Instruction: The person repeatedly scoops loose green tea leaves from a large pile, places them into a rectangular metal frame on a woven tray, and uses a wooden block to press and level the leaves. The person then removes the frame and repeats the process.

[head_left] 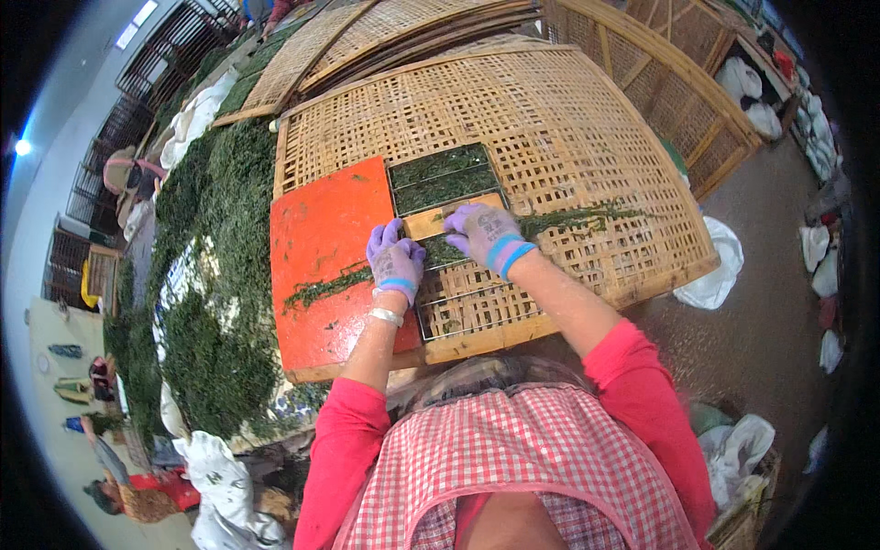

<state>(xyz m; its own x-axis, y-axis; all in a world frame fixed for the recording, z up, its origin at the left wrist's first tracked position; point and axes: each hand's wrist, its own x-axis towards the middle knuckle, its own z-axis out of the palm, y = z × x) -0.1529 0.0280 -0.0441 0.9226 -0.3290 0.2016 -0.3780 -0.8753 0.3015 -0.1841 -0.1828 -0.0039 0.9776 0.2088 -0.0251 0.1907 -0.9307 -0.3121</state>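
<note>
A thin metal frame (421, 302) with long compartments lies on a woven bamboo tray. Dark green leaf shreds (440, 165) fill its two far compartments. A narrow wooden board (421, 225) lies across the frame just nearer to me. Leaf bits also show in the strip on its near side. My left hand (395, 260), in a purple glove, is at the board's left end with its fingers bent. Over the board's right half is my right hand (487, 234), gloved alike, fingertips low and thumb near the board's near edge. Whether either hand grips anything is hidden.
The bamboo tray (550, 117) spans the work area. A red board (330, 227) with a line of shreds lies on its left. Heaped green leaves (227, 185) lie farther left. Trays are stacked behind; a white sack (223, 481) stands front left. Another person (130, 491) is at left.
</note>
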